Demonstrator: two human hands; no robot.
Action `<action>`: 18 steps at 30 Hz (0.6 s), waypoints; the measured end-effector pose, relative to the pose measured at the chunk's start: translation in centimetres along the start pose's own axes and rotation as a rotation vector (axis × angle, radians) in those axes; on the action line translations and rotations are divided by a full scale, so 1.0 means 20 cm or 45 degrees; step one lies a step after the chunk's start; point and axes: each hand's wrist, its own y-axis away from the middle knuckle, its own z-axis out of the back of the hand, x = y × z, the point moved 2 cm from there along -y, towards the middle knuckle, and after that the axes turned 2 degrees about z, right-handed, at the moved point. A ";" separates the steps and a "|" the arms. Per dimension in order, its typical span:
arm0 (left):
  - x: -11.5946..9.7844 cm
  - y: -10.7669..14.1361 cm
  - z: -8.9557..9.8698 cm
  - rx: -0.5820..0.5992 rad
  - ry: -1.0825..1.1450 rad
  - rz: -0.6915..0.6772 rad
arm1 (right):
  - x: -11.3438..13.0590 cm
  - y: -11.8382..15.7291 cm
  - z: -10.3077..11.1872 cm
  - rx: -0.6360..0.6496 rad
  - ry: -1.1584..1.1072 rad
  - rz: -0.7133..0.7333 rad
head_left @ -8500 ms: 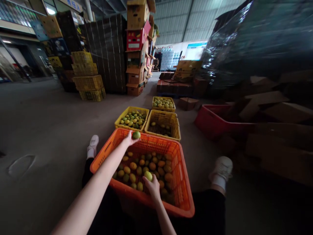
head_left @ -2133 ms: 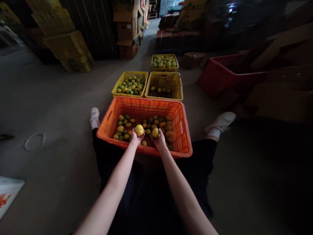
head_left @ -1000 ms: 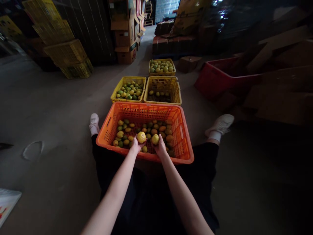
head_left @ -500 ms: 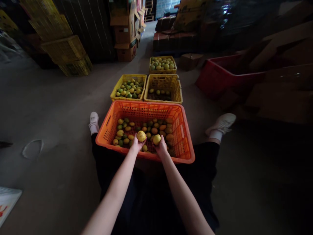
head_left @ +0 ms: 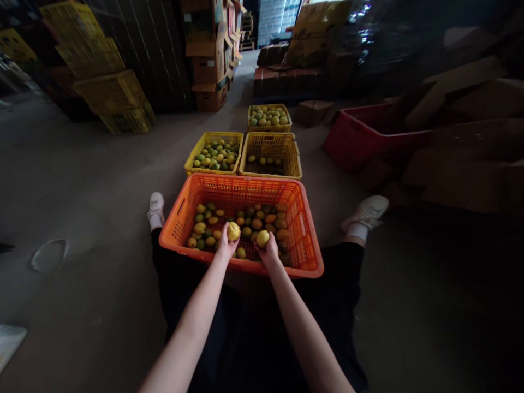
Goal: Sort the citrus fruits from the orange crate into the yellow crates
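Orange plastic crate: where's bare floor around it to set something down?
Open gray floor lies left of the white left shoe; a smaller patch sits between the orange plastic crate, white right shoe and red plastic bin. Crowded: yellow-green fruit around left hand and right hand; brown cardboard heap beside the bin.

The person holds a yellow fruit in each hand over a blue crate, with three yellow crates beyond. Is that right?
The crate is orange, as the head view shows, not blue. Over it, the left hand holds one yellow fruit, the right hand another yellow fruit.
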 end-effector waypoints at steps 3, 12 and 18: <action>0.00 -0.01 0.00 -0.018 0.023 0.008 | 0.00 -0.02 0.01 -0.032 -0.017 0.010; 0.00 0.00 0.01 -0.017 0.058 0.090 | -0.01 -0.02 0.01 -0.084 0.002 0.011; 0.00 0.00 -0.02 0.002 -0.030 0.112 | -0.01 -0.03 0.00 -0.041 -0.036 0.008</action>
